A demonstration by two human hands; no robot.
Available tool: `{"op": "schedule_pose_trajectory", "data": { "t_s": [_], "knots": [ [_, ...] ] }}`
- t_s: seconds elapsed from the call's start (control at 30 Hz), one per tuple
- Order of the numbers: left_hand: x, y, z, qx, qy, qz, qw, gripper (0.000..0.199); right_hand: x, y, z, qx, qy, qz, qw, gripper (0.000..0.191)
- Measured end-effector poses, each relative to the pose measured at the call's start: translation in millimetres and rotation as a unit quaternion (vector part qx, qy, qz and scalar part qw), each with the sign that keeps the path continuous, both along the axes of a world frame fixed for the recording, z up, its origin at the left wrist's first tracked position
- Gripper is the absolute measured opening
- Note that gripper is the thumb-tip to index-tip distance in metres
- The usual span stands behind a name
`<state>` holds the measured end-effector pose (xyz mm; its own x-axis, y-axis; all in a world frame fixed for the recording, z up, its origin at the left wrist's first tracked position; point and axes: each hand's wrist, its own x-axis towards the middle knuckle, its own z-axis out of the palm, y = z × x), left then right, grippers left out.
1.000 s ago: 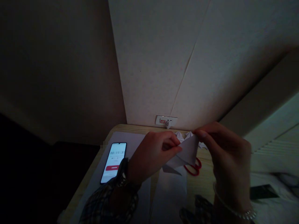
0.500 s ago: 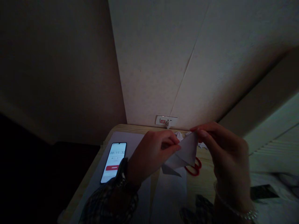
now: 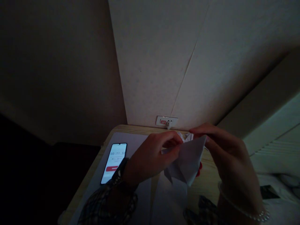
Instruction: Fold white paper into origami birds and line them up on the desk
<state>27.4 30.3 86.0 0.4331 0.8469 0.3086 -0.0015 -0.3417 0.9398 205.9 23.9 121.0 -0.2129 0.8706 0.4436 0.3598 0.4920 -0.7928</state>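
A piece of folded white paper (image 3: 188,157) is held up above the table between both hands. My left hand (image 3: 156,153) pinches its left side between thumb and fingers. At the upper right corner of the paper, my right hand (image 3: 225,153) has thumb and forefinger closed on the edge. Beneath lie white paper sheets (image 3: 170,200), one under each side of the left forearm. Only a bit of the red scissors handle (image 3: 199,169) shows behind the folded paper.
A lit phone (image 3: 114,162) showing a timer lies on the left sheet. Small folded paper pieces (image 3: 186,136) sit at the table's back edge, below a wall socket (image 3: 167,121) with a plug in it. A dark flat object (image 3: 269,192) lies at far right.
The folded paper has turned, so a broader face shows and it covers more of the scissors. My right hand has shifted slightly right and down; my left hand has barely moved.
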Motion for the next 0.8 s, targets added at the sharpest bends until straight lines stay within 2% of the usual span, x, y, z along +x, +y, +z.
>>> {"op": "schedule_pose_trajectory", "data": {
  "t_s": [0.17,0.27,0.47,0.6,0.7,0.8],
  "knots": [
    [0,-1,-1.0,0.02,0.019,0.001,1.0,0.009,4,1,2.7,-0.014,0.008,0.079,0.997,0.021],
    [0,-1,-2.4,0.018,0.016,-0.013,1.0,0.013,3,1,3.1,-0.005,0.005,0.096,0.995,0.021],
    [2,1,-6.8,0.026,-0.006,-0.005,1.0,0.018,-3,-1,0.7,0.003,0.029,0.068,0.997,0.018],
    [4,3,-8.3,0.033,-0.011,0.04,0.999,0.024,-4,-2,-1.4,-0.004,0.022,0.021,1.0,0.014],
    [4,4,-7.3,0.014,-0.033,0.081,0.996,0.018,-5,-1,-2.0,-0.011,0.008,-0.018,1.0,0.012],
    [3,4,-6.1,0.011,-0.084,0.091,0.992,0.015,-7,0,-1.9,-0.01,-0.004,-0.034,0.999,0.007]
  ]
}}
